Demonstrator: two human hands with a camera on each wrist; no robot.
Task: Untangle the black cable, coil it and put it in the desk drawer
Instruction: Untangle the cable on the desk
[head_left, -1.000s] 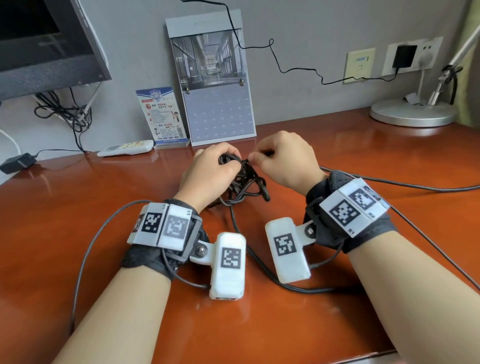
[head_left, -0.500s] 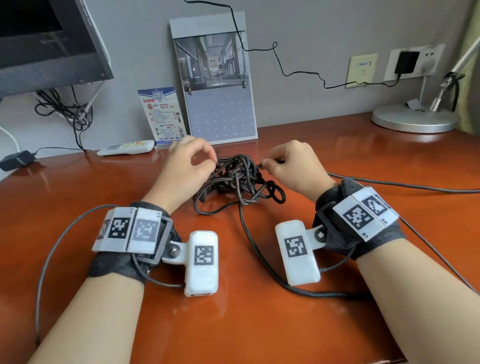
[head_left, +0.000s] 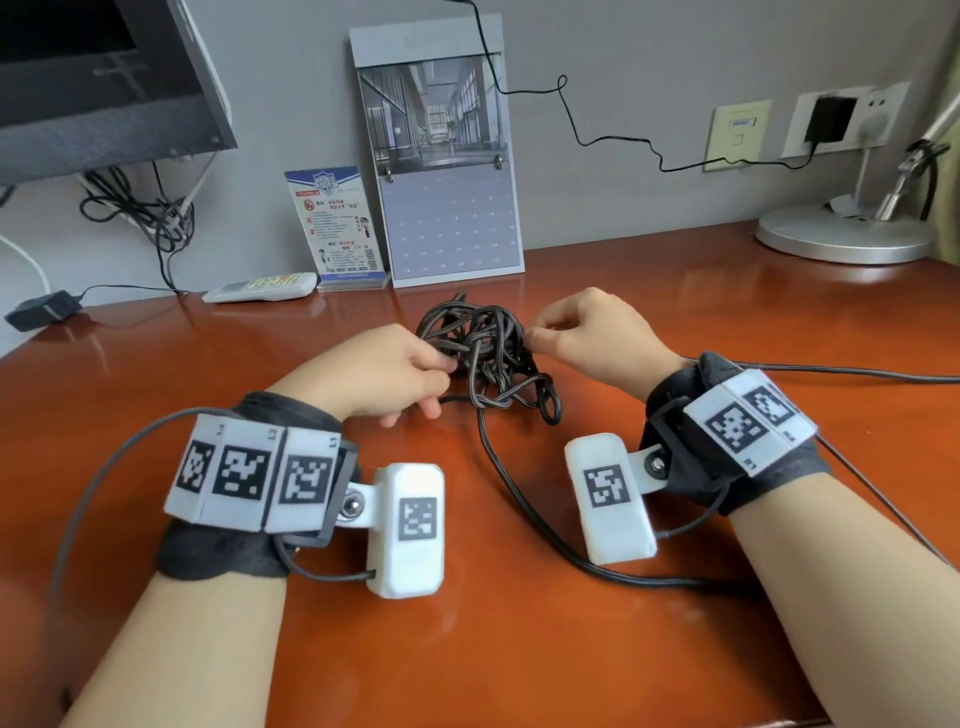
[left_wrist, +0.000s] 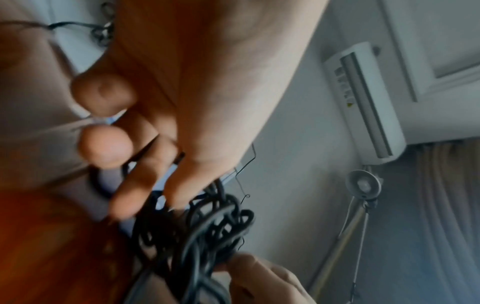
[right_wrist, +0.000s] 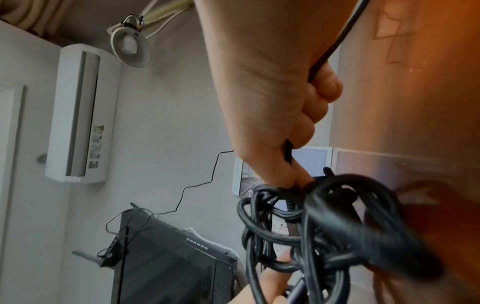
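Note:
The black cable lies in a knotted tangle on the red-brown desk, between my hands. One tail runs toward me and curves right under my right wrist. My left hand reaches into the tangle's left side and pinches strands with thumb and forefinger; the left wrist view is blurred but shows the left hand in the loops. My right hand pinches a strand at the tangle's right edge. In the right wrist view the right hand has a strand running through its curled fingers. No drawer is in view.
A desk calendar, a card stand and a white remote stand along the wall behind the tangle. A monitor hangs at the back left, a lamp base sits at the back right. A grey cord crosses the desk's right side.
My hands were bunched over the tangle a second ago. The left hand lifted off to the left, then came back lower onto the tangle's left side. The loops now lie more spread out.

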